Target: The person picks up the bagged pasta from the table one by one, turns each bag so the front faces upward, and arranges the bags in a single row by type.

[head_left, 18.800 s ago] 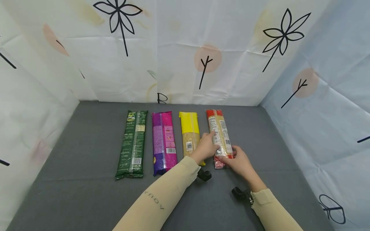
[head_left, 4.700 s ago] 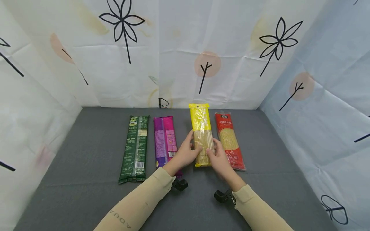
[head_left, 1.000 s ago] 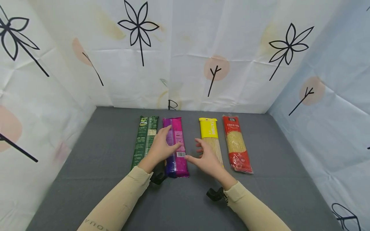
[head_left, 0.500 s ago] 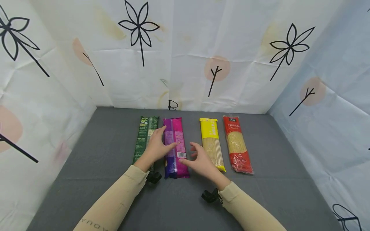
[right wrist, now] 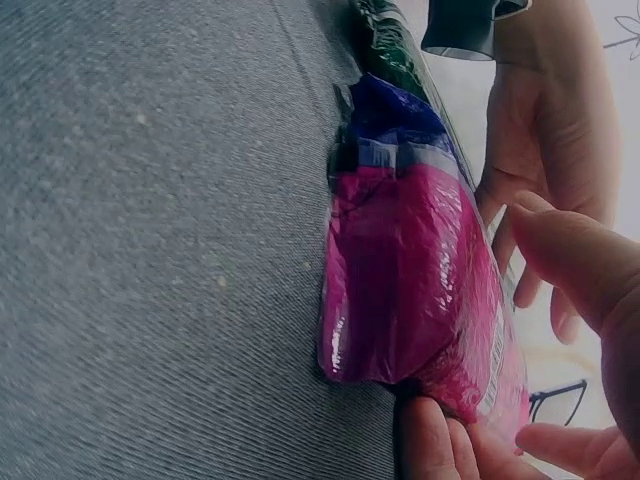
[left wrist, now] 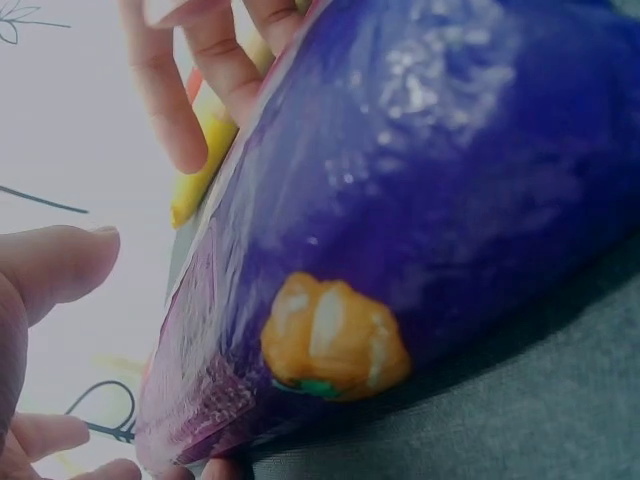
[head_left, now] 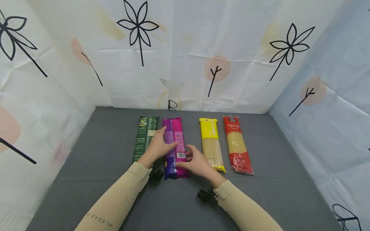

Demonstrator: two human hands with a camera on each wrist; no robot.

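Both hands close on the magenta noodle packet point(head_left: 174, 146), second from the bench's left edge: left hand point(head_left: 158, 148) and right hand point(head_left: 196, 163) curl round its sides. Likely next: lifting it evenly.

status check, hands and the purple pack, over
Left hand and right hand both gripping the purple noodle pack. Pack flat on the grey mat. Green pack close alongside; nothing blocking.

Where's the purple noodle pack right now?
Head view: purple noodle pack lies second from left, between green pack and yellow pack, both hands on it.
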